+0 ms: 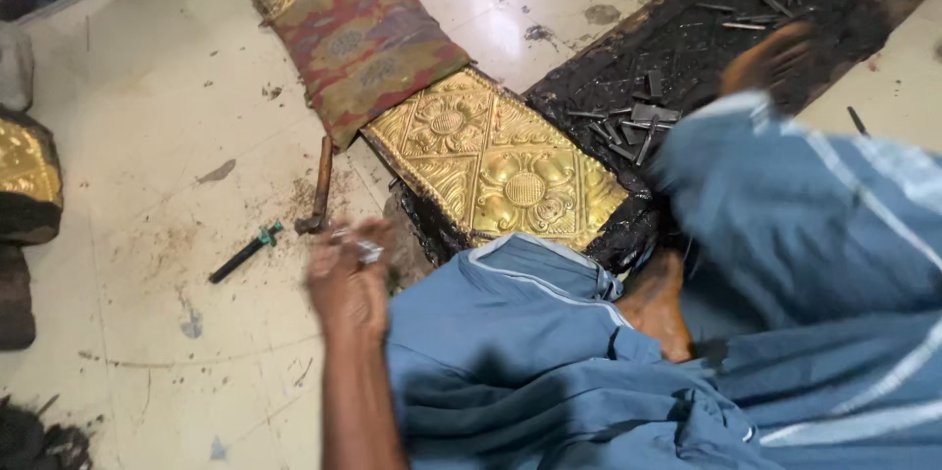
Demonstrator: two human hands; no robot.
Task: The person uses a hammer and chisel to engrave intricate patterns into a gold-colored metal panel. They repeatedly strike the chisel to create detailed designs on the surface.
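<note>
Head view. Left hand (345, 279), lower centre-left of frame, blurred; fingers curled around a small shiny metal object (367, 251), exact kind cannot be told. Just above it on the pale tiled floor (147, 136): wooden-handled hammer (319, 185), lying free. Dark slim tool with green band (245, 251) left of the hand, apart from it. Embossed gold-coloured metal sheet with flower pattern (496, 166), centre frame, set on a black pitch-covered board (706, 28). Red patterned cushion (363, 43) overlaps the sheet's upper-left end. Right hand (770, 56), upper right, blurred over the board near loose dark metal punches (628, 127); how far it is open cannot be told.
</note>
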